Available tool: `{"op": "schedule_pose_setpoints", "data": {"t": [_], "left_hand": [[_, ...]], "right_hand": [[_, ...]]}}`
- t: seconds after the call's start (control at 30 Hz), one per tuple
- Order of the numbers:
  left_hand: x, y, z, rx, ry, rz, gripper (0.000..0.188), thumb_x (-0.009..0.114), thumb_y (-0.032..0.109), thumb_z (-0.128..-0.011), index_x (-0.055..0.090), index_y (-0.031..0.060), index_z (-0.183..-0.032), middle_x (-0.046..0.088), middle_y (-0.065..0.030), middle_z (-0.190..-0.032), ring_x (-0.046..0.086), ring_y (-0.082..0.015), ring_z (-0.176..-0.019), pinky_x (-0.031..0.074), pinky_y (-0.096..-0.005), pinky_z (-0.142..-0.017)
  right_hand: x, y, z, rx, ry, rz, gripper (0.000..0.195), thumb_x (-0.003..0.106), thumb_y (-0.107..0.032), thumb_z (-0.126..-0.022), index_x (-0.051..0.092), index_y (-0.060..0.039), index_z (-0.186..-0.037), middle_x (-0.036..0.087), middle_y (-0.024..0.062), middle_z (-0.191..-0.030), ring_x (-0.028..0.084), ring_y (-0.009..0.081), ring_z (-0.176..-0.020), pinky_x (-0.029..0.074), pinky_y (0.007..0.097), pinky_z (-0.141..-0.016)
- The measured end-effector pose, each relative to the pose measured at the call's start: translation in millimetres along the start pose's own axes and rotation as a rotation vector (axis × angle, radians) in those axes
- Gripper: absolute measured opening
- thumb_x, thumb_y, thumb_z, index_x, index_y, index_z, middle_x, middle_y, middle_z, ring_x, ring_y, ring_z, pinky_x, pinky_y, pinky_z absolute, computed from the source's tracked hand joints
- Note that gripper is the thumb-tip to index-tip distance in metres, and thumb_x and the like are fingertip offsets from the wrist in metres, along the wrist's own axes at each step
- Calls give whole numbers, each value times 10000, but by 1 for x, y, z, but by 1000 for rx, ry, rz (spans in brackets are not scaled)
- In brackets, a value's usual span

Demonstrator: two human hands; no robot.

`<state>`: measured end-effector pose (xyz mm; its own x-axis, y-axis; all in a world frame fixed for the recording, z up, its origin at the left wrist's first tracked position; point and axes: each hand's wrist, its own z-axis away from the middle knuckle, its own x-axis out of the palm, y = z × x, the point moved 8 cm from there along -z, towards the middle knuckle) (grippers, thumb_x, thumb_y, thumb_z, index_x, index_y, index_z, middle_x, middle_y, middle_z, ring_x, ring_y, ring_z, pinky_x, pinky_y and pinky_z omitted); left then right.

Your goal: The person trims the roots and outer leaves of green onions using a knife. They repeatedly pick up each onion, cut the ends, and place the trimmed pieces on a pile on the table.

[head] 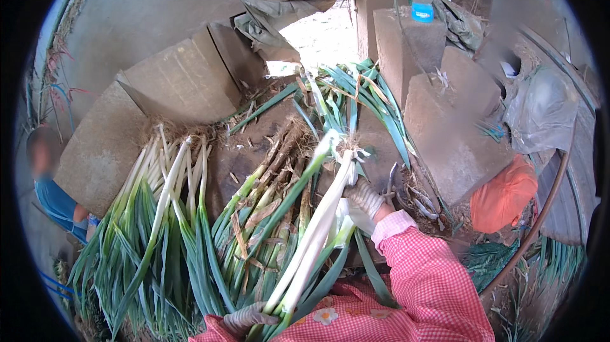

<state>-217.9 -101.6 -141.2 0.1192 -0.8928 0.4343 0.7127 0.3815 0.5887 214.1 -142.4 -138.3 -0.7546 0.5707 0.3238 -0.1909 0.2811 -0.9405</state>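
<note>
My gloved left hand (249,319) is wrapped around long green onions (318,242) where their white stems turn green. The white stems slant up and away from my body, to a root end with ragged fibres. Close below those roots, my gloved right hand (366,195) is curled against the stems; its fingertips are partly hidden. A pale strip of leaf sheath (341,220) hangs beneath it. Left of the held stems lies a pile of untrimmed onions (274,203) with brown roots and dry leaves. Further left is a bundle of cleaner, white-stemmed onions (138,213).
Stone blocks (183,77) border the work spot. Loose green leaves (355,89) lie by a bright wall opening. A bottle with blue liquid (422,10) stands on a block. An orange plastic bag (504,195) is at right. Another person in blue (59,206) is at far left.
</note>
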Motion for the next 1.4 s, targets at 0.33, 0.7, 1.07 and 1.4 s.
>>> {"op": "schedule_pose_setpoints", "data": {"t": [0.33,0.7,1.07,1.4], "left_hand": [[51,57,45,103,168,-10,492,646,283,-914,496,-9,-1280,638,-47,-861,571,-107,-690,477,-232,-628],[40,19,80,33,34,64,558,744,271,-844,504,21,-1282,606,-4,-950,573,-102,-771,481,-240,-668],[-12,50,226,65,836,-257,400,670,172,-874,533,22,-1218,597,12,-818,534,-92,-688,470,-271,-605],[-174,295,333,-73,2119,-1679,760,735,212,-752,388,44,-1407,533,-221,-1293,538,-356,-1171,424,-394,-1019]], "right_hand": [[-101,-85,-56,245,232,1320,295,596,-230,-878,640,-60,-1114,682,156,-999,654,268,-962,511,342,-869],[-1,-7,2,-235,-341,2101,688,600,-493,-815,494,-40,-1322,475,242,-1344,457,330,-1271,293,409,-1137],[-182,-143,-58,252,644,1100,280,499,-297,-928,660,-68,-943,645,197,-782,642,298,-717,509,422,-667],[-6,-38,100,253,-1071,1859,1245,822,-603,-542,212,-97,-1501,307,201,-1474,260,383,-1391,224,570,-1123]]}}
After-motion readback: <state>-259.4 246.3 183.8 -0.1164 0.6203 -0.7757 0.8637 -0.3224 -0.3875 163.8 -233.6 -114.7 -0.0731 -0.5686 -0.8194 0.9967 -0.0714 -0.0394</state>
